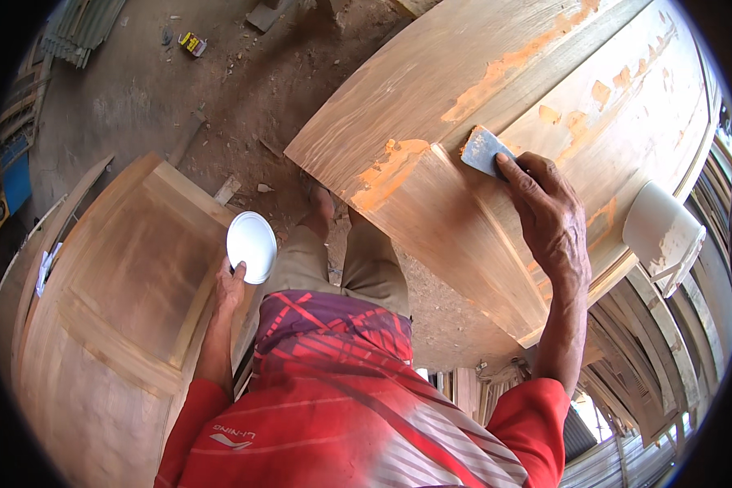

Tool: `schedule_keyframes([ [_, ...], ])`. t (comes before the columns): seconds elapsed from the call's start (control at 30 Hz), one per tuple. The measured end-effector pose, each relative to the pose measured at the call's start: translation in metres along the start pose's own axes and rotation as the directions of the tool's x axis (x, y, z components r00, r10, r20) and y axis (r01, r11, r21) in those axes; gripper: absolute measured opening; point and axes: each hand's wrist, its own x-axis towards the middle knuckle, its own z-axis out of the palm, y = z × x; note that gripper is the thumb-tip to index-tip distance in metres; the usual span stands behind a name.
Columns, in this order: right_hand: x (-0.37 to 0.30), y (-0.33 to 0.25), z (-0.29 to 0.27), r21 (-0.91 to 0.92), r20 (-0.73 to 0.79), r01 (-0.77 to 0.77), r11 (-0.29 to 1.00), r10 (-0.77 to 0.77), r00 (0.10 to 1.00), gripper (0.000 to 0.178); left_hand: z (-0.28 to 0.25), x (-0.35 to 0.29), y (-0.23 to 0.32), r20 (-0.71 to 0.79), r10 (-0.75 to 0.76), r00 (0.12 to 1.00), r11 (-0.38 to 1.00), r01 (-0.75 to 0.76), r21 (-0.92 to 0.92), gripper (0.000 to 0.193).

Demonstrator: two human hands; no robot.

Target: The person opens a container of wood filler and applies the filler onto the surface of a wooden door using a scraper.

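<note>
In my right hand [551, 215] is a flat grey putty scraper [485, 152], gripped between thumb and fingers. Orange filler clings to its far edge, which lies on or just over a wooden panel [382, 89]. Smears of orange filler [390, 172] mark the panel's near corner, and more patches run along its far boards. A white round lid [251, 246] is held by my left hand [230, 286], thumb on its face, out to the left of my legs. Its surface looks plain white.
A white bucket [661, 224] with a handle stands at the panel's right edge. Another panelled wooden door [130, 276] leans at my left. Stacked timber [642, 350] fills the right side. On the dirt floor lie wood scraps and a small yellow tin [192, 44].
</note>
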Motion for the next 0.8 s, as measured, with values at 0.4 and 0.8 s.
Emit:
schedule_keyframes([
  [0.4, 0.0, -0.017, -0.017, -0.228, 0.096, 0.028, 0.973, -0.006, 0.995, 0.056, 0.007, 0.004, -0.017, -0.032, 0.04, 0.999, 0.998, -0.042, -0.054, 0.042],
  [0.8, 0.016, -0.023, -0.021, -0.242, 0.091, 0.085, 0.966, -0.065, 0.994, 0.051, 0.007, 0.008, -0.031, 0.033, -0.027, 0.999, 0.995, 0.03, -0.09, 0.043],
])
